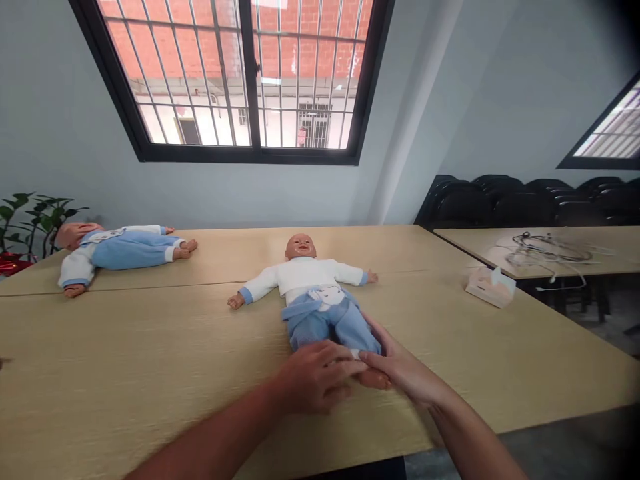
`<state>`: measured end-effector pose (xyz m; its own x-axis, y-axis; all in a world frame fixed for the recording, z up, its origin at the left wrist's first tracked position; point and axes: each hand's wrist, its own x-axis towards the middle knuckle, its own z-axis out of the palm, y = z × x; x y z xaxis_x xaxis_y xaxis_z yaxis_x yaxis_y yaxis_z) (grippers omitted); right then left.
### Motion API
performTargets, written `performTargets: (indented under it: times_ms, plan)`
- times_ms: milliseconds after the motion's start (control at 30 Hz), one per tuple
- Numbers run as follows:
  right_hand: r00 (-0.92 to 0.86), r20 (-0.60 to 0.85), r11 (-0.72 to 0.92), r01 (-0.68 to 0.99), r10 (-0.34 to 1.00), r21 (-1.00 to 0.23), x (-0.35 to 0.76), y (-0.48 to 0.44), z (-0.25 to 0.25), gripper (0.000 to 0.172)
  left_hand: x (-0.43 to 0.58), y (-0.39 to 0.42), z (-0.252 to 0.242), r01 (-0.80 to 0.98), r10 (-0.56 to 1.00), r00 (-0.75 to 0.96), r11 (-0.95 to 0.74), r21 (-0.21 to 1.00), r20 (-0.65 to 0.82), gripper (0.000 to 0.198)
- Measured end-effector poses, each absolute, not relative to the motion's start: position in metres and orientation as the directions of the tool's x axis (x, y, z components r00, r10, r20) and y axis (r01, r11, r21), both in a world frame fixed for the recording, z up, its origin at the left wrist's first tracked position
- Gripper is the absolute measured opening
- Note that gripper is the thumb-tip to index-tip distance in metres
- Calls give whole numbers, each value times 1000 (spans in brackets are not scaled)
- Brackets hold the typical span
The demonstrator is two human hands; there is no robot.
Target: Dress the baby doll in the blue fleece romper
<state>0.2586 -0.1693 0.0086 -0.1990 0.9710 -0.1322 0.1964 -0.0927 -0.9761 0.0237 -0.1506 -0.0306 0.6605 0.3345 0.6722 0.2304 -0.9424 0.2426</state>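
On its back on the table lies a baby doll (303, 273) in a white long-sleeved top and light blue trousers (353, 323), arms spread and head away from me. My right hand (400, 363) is closed around the doll's lower leg on the right side, near the white trouser cuff (356, 354). My left hand (315, 377) is blurred in front of the doll's legs, its fingertips reaching to that cuff. Whether those fingers pinch the cloth I cannot tell. One bare foot (375, 379) shows between the hands; the other is hidden behind my left hand.
A second doll (133, 249) in similar clothes lies at the far left, beside a potted plant (37, 217). On the right stands a tissue box (491, 287). Tangled cables (545, 250) lie on another table, with black chairs (510, 203) stacked behind. A barred window (255, 157) is ahead.
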Motion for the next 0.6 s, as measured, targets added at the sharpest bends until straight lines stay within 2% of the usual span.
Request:
performTargets:
  times_ms: [67,133,200,267,300,367,433,467,500,600]
  plan:
    - [-221,-82,-21,268,972,-963,271,-165,1,95,11,-137,-30,357,473,492,-876,326,731,32]
    - [-225,-39,36,322,974,-946,281,-163,-7,90,-4,-117,-31,492,655,276,-725,481,704,36]
    - [-197,-6,75,401,980,-913,285,-163,-12,80,-19,-95,-36,487,818,139,-547,681,558,40]
    - [-129,75,131,518,989,-845,281,-168,-15,69,-28,-74,-42,375,923,107,-381,845,368,30]
    - [-70,160,170,592,985,-788,276,-173,-17,63,-31,-66,-46,323,950,98,-313,893,297,25]
    - [26,387,248,729,922,-638,256,-191,-22,48,-31,-53,-53,256,976,59,-218,942,210,32]
    - [10,540,315,804,841,-505,228,-215,-32,38,-28,-44,-59,201,987,36,-160,966,156,44]
    - [-83,544,380,801,835,-463,213,-228,-38,37,-27,-42,-60,169,991,41,-134,976,129,49]
    - [-144,520,410,796,842,-445,199,-238,-45,43,-28,-41,-61,140,992,58,-115,983,108,53]
    - [-160,496,397,816,853,-420,173,-254,-66,64,-42,-43,-53,86,986,154,-82,993,68,52]
